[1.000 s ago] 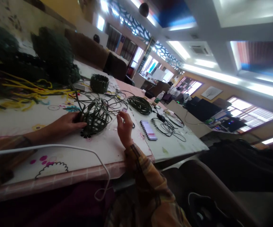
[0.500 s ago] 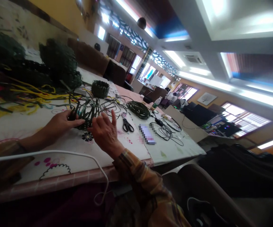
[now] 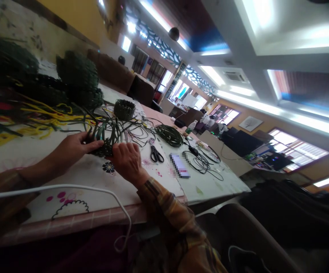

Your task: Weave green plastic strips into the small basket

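Note:
A partly woven dark green basket (image 3: 105,147), with long loose strips standing up from it, is between my hands over the white patterned tablecloth. My left hand (image 3: 74,148) grips its left side, thumb across the front and fingers behind. My right hand (image 3: 128,161) is closed at its right side, fingers bent against the weave. A small finished-looking green round basket (image 3: 124,110) stands behind it. Black-handled scissors (image 3: 156,154) lie to the right of my right hand.
Yellow strips (image 3: 43,115) and large green woven pieces (image 3: 79,74) crowd the left. A coil of green strip (image 3: 169,135), a phone (image 3: 179,165), thin black cord (image 3: 205,162) and a bottle (image 3: 191,127) are on the right. A white cable (image 3: 76,186) crosses the near side.
The fingers of my right hand, partly raised before, have folded down against the basket's right side. My left hand keeps its hold. The whole view has shifted slightly.

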A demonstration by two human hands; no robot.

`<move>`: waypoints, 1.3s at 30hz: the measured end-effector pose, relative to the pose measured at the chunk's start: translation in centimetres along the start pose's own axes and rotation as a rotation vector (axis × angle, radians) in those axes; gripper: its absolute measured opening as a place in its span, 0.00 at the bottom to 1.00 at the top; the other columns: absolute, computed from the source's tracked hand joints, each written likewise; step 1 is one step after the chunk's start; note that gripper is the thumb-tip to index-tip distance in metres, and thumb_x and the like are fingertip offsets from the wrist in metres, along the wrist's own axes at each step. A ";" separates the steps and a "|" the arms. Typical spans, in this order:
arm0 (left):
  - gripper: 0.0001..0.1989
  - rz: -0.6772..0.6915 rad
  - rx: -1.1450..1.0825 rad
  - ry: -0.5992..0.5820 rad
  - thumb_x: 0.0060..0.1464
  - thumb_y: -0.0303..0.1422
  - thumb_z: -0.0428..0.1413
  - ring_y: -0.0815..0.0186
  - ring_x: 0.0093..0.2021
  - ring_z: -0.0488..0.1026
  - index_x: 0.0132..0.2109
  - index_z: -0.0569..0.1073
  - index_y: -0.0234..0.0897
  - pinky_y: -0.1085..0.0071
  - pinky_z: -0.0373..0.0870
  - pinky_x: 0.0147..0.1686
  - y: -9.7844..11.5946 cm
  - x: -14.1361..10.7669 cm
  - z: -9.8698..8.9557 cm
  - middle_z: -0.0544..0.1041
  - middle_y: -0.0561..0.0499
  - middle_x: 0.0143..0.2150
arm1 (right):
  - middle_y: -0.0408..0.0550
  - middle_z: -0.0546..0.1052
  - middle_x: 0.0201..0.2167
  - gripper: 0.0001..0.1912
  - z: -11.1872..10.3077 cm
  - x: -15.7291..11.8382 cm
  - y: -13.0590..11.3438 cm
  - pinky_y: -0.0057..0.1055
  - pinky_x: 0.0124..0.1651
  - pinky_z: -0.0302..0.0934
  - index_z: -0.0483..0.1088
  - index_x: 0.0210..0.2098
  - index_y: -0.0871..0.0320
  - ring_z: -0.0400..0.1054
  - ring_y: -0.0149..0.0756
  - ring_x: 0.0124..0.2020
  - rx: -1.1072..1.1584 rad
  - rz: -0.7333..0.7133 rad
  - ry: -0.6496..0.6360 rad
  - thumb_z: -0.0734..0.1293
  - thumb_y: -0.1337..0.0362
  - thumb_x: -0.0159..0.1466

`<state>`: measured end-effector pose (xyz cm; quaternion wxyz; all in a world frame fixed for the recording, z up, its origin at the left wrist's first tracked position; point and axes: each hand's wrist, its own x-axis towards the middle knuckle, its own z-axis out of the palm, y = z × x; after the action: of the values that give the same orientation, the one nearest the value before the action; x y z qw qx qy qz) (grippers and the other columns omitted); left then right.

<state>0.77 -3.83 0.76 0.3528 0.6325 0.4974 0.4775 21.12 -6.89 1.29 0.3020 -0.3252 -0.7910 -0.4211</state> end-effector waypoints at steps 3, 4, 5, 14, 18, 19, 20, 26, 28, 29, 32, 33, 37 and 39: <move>0.32 0.159 0.171 -0.016 0.41 0.63 0.58 0.61 0.32 0.70 0.39 0.73 0.38 0.67 0.65 0.34 0.4 0.0 -0.3 0.76 0.51 0.33 | 0.46 0.68 0.29 0.20 -0.3 0.2 0.9 0.38 0.38 0.49 0.66 0.39 0.60 0.56 0.39 0.33 0.022 0.035 0.019 0.58 0.48 0.73; 0.34 0.247 0.259 0.003 0.41 0.65 0.57 0.60 0.32 0.70 0.40 0.71 0.38 0.66 0.65 0.35 0.5 0.0 -0.4 0.75 0.50 0.34 | 0.46 0.68 0.29 0.21 -0.3 0.1 1.1 0.38 0.38 0.49 0.66 0.39 0.59 0.56 0.39 0.33 0.031 0.057 0.016 0.57 0.47 0.72; 0.36 0.340 0.346 0.025 0.41 0.66 0.56 0.59 0.34 0.70 0.40 0.70 0.38 0.64 0.66 0.36 0.6 -0.1 -0.4 0.74 0.49 0.35 | 0.46 0.68 0.29 0.22 -0.4 0.1 1.3 0.38 0.39 0.49 0.65 0.38 0.59 0.57 0.39 0.33 0.039 0.080 0.014 0.57 0.45 0.72; 0.32 0.587 0.633 0.039 0.53 0.67 0.43 0.57 0.33 0.70 0.33 0.64 0.41 0.63 0.62 0.35 -0.1 -0.6 0.0 0.71 0.48 0.31 | 0.45 0.66 0.28 0.24 0.1 -1.3 1.7 0.36 0.40 0.49 0.65 0.33 0.57 0.56 0.38 0.33 0.100 0.141 0.002 0.57 0.43 0.71; 0.30 0.527 0.614 0.020 0.53 0.65 0.46 0.56 0.32 0.71 0.32 0.64 0.41 0.63 0.62 0.34 0.0 -0.8 0.2 0.71 0.49 0.29 | 0.46 0.66 0.28 0.24 0.3 -1.6 1.8 0.36 0.40 0.48 0.66 0.35 0.57 0.57 0.38 0.34 0.114 0.149 -0.077 0.56 0.42 0.71; 0.29 0.519 0.604 0.028 0.53 0.65 0.46 0.56 0.32 0.71 0.33 0.65 0.41 0.63 0.63 0.34 0.0 -0.8 0.2 0.71 0.48 0.30 | 0.46 0.66 0.29 0.25 0.3 -1.5 1.8 0.36 0.40 0.48 0.66 0.36 0.57 0.57 0.38 0.34 0.111 0.158 -0.100 0.56 0.42 0.71; 0.30 0.509 0.590 0.044 0.53 0.65 0.47 0.55 0.33 0.71 0.35 0.66 0.41 0.62 0.64 0.35 0.0 -0.8 0.3 0.71 0.48 0.31 | 0.46 0.66 0.29 0.25 0.3 -1.5 1.7 0.36 0.41 0.48 0.66 0.36 0.57 0.58 0.38 0.35 0.106 0.170 -0.117 0.55 0.42 0.71; 0.43 0.498 0.615 0.211 0.53 0.64 0.49 0.47 0.49 0.74 0.62 0.64 0.33 0.55 0.68 0.51 0.0 -1.1 0.9 0.76 0.36 0.52 | 0.46 0.67 0.27 0.27 0.2 -1.1 1.4 0.36 0.40 0.49 0.64 0.32 0.56 0.58 0.38 0.34 0.063 0.227 -0.048 0.56 0.40 0.70; 0.40 0.620 0.688 0.232 0.55 0.61 0.50 0.45 0.52 0.72 0.61 0.66 0.33 0.49 0.62 0.60 0.1 -1.0 0.8 0.76 0.36 0.52 | 0.46 0.67 0.27 0.26 0.0 -1.1 1.3 0.36 0.40 0.49 0.63 0.31 0.56 0.59 0.37 0.33 0.061 0.221 -0.023 0.56 0.40 0.70; 0.38 0.697 0.715 0.228 0.56 0.60 0.51 0.45 0.52 0.72 0.61 0.66 0.34 0.47 0.59 0.62 0.1 -0.9 0.8 0.76 0.36 0.52 | 0.46 0.67 0.27 0.26 -0.1 -1.0 1.3 0.36 0.40 0.49 0.63 0.31 0.56 0.59 0.37 0.33 0.064 0.216 -0.004 0.57 0.40 0.70; 0.32 0.870 0.731 0.202 0.61 0.54 0.49 0.48 0.52 0.71 0.62 0.66 0.35 0.51 0.62 0.60 -0.1 -0.8 0.7 0.76 0.37 0.51 | 0.46 0.68 0.27 0.26 -0.3 -1.0 1.3 0.36 0.39 0.50 0.63 0.30 0.56 0.59 0.37 0.32 0.078 0.200 0.026 0.57 0.41 0.70; 0.30 0.892 0.726 0.190 0.62 0.53 0.49 0.48 0.52 0.70 0.62 0.66 0.36 0.53 0.65 0.57 -0.2 -0.8 0.7 0.75 0.38 0.50 | 0.46 0.68 0.27 0.26 -0.3 -1.1 1.3 0.36 0.39 0.49 0.63 0.30 0.56 0.59 0.37 0.32 0.083 0.196 0.015 0.57 0.41 0.70; 0.26 0.895 0.717 0.167 0.63 0.53 0.48 0.49 0.49 0.70 0.56 0.70 0.37 0.56 0.68 0.52 -0.6 -0.8 0.8 0.74 0.40 0.45 | 0.46 0.67 0.27 0.25 0.0 -1.4 1.3 0.36 0.39 0.48 0.63 0.32 0.56 0.59 0.38 0.33 0.102 0.175 -0.083 0.56 0.42 0.71; 0.25 0.887 0.728 0.156 0.64 0.53 0.47 0.51 0.47 0.70 0.52 0.71 0.38 0.59 0.69 0.48 -0.7 -0.8 0.8 0.73 0.42 0.43 | 0.46 0.66 0.27 0.24 0.2 -1.6 1.2 0.36 0.39 0.48 0.63 0.31 0.56 0.58 0.38 0.33 0.097 0.159 -0.097 0.56 0.42 0.71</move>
<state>1.27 -4.42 -0.28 -0.1591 0.8242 0.3414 0.4228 23.00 -6.63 0.61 0.3113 -0.3920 -0.7958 -0.3407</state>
